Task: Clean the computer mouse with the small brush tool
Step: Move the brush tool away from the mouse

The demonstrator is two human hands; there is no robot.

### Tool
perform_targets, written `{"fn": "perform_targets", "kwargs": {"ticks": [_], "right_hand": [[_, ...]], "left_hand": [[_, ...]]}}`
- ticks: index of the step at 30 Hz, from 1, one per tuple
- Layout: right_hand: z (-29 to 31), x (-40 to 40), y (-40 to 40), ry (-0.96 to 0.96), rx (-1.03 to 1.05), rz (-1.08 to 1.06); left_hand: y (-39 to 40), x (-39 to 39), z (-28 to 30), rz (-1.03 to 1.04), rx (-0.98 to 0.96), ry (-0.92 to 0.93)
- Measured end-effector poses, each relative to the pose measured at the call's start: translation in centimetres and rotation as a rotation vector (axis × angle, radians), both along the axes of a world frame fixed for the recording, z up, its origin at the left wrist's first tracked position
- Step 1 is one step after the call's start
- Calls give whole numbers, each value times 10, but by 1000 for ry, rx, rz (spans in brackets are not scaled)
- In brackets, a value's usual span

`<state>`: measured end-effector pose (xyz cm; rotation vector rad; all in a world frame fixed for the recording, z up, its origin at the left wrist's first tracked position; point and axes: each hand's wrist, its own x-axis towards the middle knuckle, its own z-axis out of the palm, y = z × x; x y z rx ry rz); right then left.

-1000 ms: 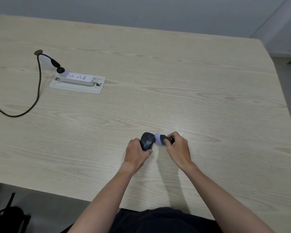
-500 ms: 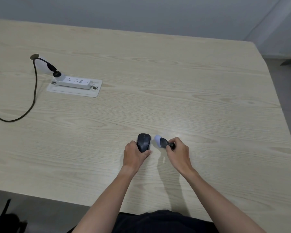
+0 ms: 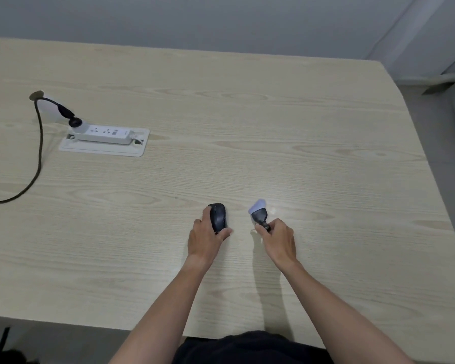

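The left hand [image 3: 206,239] is closed over a dark computer mouse [image 3: 217,216], thumb on its right flank and fingers on its left, pinning it to the pale wooden table [image 3: 247,127]. The right hand [image 3: 279,239] pinches the black handle of a small brush [image 3: 258,213], whose pale lilac bristles point up and away from the person. Brush and mouse sit apart, with a strip of bare wood showing between them; whether the bristles touch the tabletop cannot be told.

Both hands work near the table's near edge, a little right of its middle. Bare wood runs out to the right of the brush as far as the slanting right edge, beyond which grey floor shows. Ahead of the hands the tabletop stays bare up to the far edge against the grey wall. To the far left, well apart from the mouse, a white power strip [image 3: 104,132] lies on a white plate set into the tabletop, with a black plug [image 3: 74,122] in its left end and a dark cable [image 3: 38,153] looping off towards the left edge
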<state>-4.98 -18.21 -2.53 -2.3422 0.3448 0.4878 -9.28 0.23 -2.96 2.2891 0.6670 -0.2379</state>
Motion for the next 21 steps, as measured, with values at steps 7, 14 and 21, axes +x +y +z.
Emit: {"fn": "perform_targets", "kwargs": {"ticks": [7,14,21], "right_hand": [[-3,-3,7,10,-208,159],[-4,-3,7,-18,-307,204],[-4,-7,0,-67,-265,186]], "left_hand": [[5,4,-1,-93,7,12],[15,-2,-6,-162,4,11],[18,0,-7,-164,-34,3]]}}
